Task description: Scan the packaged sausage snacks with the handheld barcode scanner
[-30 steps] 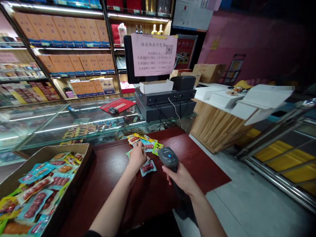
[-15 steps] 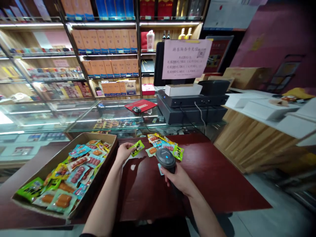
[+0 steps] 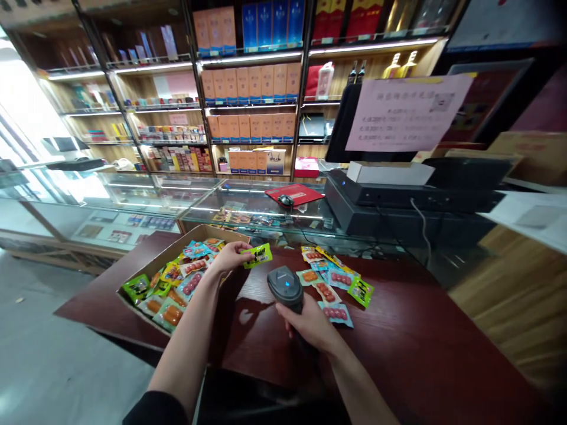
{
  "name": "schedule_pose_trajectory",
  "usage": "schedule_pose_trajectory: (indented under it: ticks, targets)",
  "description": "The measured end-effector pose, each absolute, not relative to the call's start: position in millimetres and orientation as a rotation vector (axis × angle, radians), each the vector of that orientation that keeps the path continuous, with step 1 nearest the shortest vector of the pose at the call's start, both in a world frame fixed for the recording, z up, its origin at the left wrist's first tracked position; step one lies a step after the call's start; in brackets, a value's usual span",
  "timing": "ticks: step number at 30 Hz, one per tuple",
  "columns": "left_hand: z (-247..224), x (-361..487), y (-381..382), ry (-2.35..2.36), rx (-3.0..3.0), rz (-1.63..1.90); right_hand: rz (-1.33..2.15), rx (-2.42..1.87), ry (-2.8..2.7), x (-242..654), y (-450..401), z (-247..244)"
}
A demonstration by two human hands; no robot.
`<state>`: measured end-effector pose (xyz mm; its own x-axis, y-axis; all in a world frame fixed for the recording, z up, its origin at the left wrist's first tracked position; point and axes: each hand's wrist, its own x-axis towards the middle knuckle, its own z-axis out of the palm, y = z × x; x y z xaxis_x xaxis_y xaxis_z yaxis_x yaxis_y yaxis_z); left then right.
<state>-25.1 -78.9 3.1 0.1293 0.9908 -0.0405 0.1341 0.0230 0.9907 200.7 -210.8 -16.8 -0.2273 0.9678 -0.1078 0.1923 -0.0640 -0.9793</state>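
Observation:
My left hand [image 3: 233, 258] pinches one end of a green snack packet [image 3: 258, 255] above the table, close to the far right corner of a cardboard box [image 3: 132, 302]. Wrapped round the handle of a dark barcode scanner [image 3: 286, 287] is my right hand [image 3: 310, 321]; a blue light glows on the scanner's top. The scanner's head points towards the packet, with a gap between them. Colourful packets of small sausages [image 3: 190, 284] fill the box, partly hidden by my left forearm. To the right of the scanner lies a loose pile of similar packets [image 3: 341, 277], a green one [image 3: 361, 291] at its right edge.
A dark red table [image 3: 398, 336] carries all this. Behind it stand a glass counter [image 3: 248, 206], a red mat [image 3: 305, 193] with a mouse [image 3: 286, 200], and a monitor [image 3: 339, 127] with a pink notice [image 3: 405, 115]. Shelves of boxed goods [image 3: 250, 82] line the back.
The view has turned left. My left hand still holds the green packet, now turned flatter, and the scanner has come nearer to it. More packets at the pile's near side are uncovered.

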Motion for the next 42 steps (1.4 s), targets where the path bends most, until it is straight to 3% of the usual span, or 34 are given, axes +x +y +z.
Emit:
schedule_pose_trajectory:
  ticks: [10,33,42]
  targets:
    - [7.0,-9.3,-79.9,0.986,1.289,1.008,1.284,-1.334,-1.466,198.4,-214.9,-6.7]
    - [6.8,-2.4,-79.1,0.919,1.247,0.978,1.291,-1.345,-1.466,205.2,-220.6,-3.7]
    - [33.9,-85.6,-97.6,1.248,1.305,1.201,1.329,-1.313,-1.542,189.4,-211.6,-4.0]
